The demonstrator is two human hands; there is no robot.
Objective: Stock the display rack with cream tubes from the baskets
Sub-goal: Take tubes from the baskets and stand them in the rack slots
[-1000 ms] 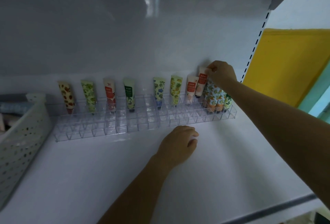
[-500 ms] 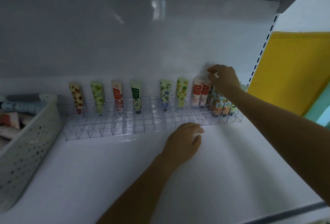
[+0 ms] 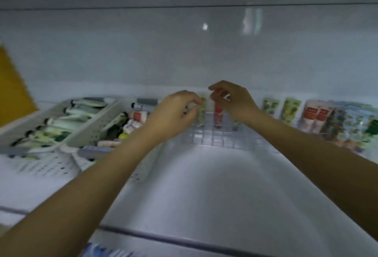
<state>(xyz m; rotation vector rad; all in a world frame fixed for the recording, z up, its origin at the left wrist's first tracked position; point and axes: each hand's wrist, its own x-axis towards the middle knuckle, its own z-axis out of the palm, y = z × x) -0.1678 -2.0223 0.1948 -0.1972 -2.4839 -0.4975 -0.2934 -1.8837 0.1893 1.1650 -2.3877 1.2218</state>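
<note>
The view is blurred. A clear grid display rack (image 3: pixel 214 139) stands at the back of the white shelf. In it stand a green cream tube (image 3: pixel 203 111), a red cream tube (image 3: pixel 218 114) and, further right, several green and red-white tubes (image 3: pixel 290 111). My left hand (image 3: pixel 173 114) reaches to the green tube, with thumb and fingertips closed on its upper part. Just above the red tube hovers my right hand (image 3: pixel 232 99), fingers loosely curled and apart, holding nothing that I can see. Left of the rack are two white perforated baskets, one (image 3: pixel 51 150) with pale green tubes, the other (image 3: pixel 122 126) with mixed tubes.
A white back wall rises behind the rack. A yellow panel (image 3: pixel 12 84) shows at the far left. The shelf's front edge (image 3: pixel 184 235) runs across the bottom, with bare shelf (image 3: pixel 204 185) between my forearms.
The view has swung left, bringing both baskets into sight. My right hand left the rack's right end and moved to the red tube. My left hand rose from the shelf to the green tube.
</note>
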